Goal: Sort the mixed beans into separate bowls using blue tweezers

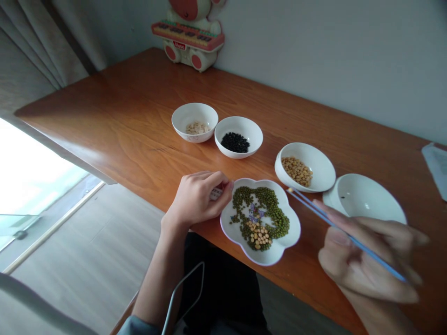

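My left hand (195, 199) is curled at the left rim of a flower-shaped plate (249, 257) with a purple edge. A small white object with printed marks (215, 193) shows between its thumb and fingers. Green mung beans (277, 218) are spread over the plate, with a cluster of pale soybeans (260, 236) near its front. My right hand (366, 256), slightly blurred, grips blue chopsticks (321, 214). One soybean (290, 190) appears at their tips, between the plate and a white bowl (323, 170) of soybeans.
Behind stand a bowl (193, 110) with pale flat pieces and a bowl (240, 123) of black beans. Another white bowl (370, 195) with one dark speck is partly behind my right hand. A toy keyboard (190, 37) stands by the wall. A cable (171, 302) hangs by my left arm.
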`<state>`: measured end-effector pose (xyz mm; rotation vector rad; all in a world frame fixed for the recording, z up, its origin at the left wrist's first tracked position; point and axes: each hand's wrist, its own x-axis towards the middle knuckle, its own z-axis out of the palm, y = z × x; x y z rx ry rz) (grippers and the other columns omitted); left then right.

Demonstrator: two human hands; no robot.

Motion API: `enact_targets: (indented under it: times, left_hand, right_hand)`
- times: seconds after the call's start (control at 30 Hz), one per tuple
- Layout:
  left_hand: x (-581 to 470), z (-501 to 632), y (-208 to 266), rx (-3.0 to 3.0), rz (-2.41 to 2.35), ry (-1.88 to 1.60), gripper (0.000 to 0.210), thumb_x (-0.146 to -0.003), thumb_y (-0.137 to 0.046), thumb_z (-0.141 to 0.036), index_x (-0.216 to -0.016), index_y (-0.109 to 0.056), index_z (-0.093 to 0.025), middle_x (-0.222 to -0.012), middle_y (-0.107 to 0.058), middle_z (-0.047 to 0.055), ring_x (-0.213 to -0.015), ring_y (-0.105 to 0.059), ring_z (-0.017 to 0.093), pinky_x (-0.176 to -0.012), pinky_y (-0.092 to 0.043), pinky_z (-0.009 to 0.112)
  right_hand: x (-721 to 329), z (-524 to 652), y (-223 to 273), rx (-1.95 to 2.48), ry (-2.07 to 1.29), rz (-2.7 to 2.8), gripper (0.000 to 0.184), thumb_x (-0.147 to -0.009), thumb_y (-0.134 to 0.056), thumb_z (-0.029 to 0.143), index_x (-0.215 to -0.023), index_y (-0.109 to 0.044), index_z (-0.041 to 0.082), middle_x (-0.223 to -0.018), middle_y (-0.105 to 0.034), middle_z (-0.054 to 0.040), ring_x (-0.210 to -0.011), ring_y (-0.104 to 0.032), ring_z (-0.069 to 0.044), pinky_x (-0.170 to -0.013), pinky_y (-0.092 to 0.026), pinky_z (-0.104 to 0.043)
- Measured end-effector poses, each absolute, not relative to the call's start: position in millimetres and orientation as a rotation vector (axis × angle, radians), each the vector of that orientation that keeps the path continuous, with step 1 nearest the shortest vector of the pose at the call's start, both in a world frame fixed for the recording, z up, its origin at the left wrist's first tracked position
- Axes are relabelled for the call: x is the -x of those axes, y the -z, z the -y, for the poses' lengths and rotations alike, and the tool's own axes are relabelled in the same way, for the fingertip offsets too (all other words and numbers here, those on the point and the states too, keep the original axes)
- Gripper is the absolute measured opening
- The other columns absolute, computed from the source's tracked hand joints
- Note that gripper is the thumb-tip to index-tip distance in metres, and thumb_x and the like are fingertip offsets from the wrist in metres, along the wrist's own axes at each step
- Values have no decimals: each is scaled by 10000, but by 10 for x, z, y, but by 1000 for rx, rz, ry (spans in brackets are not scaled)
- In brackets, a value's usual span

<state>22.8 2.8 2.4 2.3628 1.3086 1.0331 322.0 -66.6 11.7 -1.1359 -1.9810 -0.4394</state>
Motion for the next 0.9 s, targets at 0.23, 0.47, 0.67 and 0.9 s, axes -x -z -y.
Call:
enact_targets:
  times: [0.23,0.47,0.67,0.9]
  left_hand:
    - [-227,-29,-15,-2382,-1334,-1029,193,-962,-600,-265,-781,-620,-198,-677,-681,-4,-550,-579,110,-556,-427,246]
    - [-221,-28,-3,-2372,-1336,-1029,191,-955,-606,-264,-775,-612,-201,-670,-665,-9,-550,-568,111,-568,-446,250]
    - [-226,-18,0,-2378,-1341,-1028,197,-954,-601,-264,-769,-608,-200,-658,-641,-13,-549,-554,113,-564,-429,248]
    - [-229,-27,-11,-2374,-1338,-1031,201,-954,-607,-262,-764,-599,-197,-656,-636,-14,-545,-542,109,-561,-416,244]
  right_hand:
    - [-3349,562,-161,1271,578,1815,631,-848,-720,45,-1409,-669,330,-846,-757,-49,-718,-627,-254,-757,-437,-459]
    - [-3116,683,-187,1006,-35,2055,598,-823,-674,13,-1359,-673,279,-1071,-814,2,-760,-666,-194,-703,-512,-402]
    - [-3046,650,-162,975,-65,2135,411,-830,-677,15,-1203,-713,184,-1001,-812,-31,-781,-669,-178,-726,-505,-382]
    - [-3026,625,-151,995,-75,2140,378,-841,-683,16,-1173,-721,192,-961,-808,-19,-758,-659,-165,-729,-487,-365]
